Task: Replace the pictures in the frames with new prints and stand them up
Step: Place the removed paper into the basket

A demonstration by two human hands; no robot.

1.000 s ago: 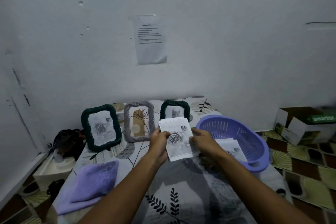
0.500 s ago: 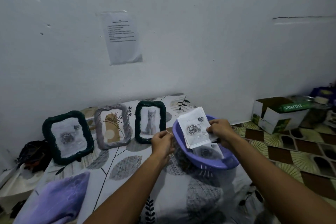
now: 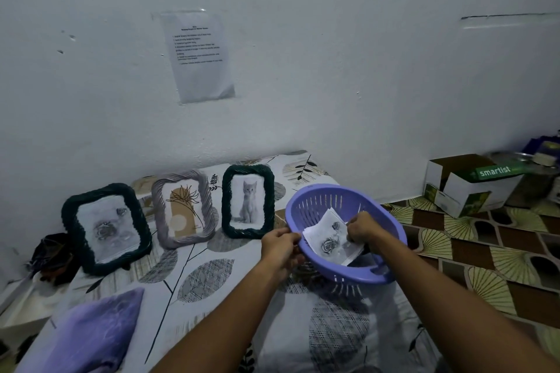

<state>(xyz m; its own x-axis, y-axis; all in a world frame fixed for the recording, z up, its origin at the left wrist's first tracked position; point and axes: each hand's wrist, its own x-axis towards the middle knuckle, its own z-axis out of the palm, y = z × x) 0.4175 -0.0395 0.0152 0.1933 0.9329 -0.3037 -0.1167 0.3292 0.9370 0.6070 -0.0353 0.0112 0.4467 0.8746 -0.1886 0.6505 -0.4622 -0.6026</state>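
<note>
Right hand (image 3: 362, 225) pinching rose print (image 3: 331, 239), left hand (image 3: 280, 247) gripping purple basket (image 3: 391, 227) rim

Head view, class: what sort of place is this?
Probably a home room: a table with a leaf-print cloth against a bare wall, a patterned floor, and a cardboard box on it.

A lilac slotted basket (image 3: 315, 200) holds a grey rose print (image 3: 330, 241). Two dark green frames (image 3: 68, 230) (image 3: 226, 206) flank a grey one (image 3: 157, 209) on the leaf-patterned white sheet (image 3: 206, 275). A purple cloth (image 3: 88, 336) lies near.
</note>
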